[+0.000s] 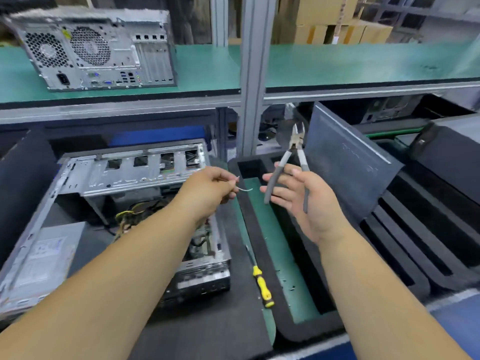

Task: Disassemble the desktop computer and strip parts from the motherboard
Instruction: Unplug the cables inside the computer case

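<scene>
Above the opened computer [117,216], my left hand [207,188] pinches a light, bendy tie [244,188]; right hand [309,201] loosely grips cutters [291,167].

Bare metal case [124,172], matt foam tray [259,255]

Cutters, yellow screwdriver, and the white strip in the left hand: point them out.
cutters [294,146], head view, on the pivot below the blades
yellow screwdriver [262,285], head view, on its handle
white strip [245,189], head view, on its free end
</scene>
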Available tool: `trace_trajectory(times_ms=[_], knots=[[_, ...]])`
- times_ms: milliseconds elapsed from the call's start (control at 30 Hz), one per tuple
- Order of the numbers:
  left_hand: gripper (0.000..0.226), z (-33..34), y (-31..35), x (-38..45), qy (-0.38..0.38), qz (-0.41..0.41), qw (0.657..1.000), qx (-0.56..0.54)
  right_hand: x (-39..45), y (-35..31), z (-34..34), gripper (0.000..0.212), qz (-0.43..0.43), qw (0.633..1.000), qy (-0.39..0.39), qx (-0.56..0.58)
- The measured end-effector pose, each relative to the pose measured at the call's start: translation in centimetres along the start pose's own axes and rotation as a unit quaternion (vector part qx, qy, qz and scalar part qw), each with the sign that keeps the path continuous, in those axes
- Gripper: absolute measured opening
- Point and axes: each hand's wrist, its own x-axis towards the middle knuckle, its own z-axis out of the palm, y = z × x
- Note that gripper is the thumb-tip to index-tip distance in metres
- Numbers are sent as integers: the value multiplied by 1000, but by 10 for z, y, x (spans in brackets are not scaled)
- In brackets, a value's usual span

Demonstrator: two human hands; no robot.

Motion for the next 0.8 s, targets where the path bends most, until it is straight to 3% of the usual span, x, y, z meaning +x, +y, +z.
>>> trace_trajectory(times_ms=[400, 600, 800], knots=[[9, 178, -20, 25, -51, -102, 989, 93, -6, -24, -147, 40, 50, 997, 61, -10], [44, 220, -29, 44, -121, -159, 977, -70, 1, -23, -174, 36, 69, 995, 58, -49], [38, 203, -17, 37, -139, -107, 977, -121, 15, -14, -162, 37, 86, 993, 16, -81]])
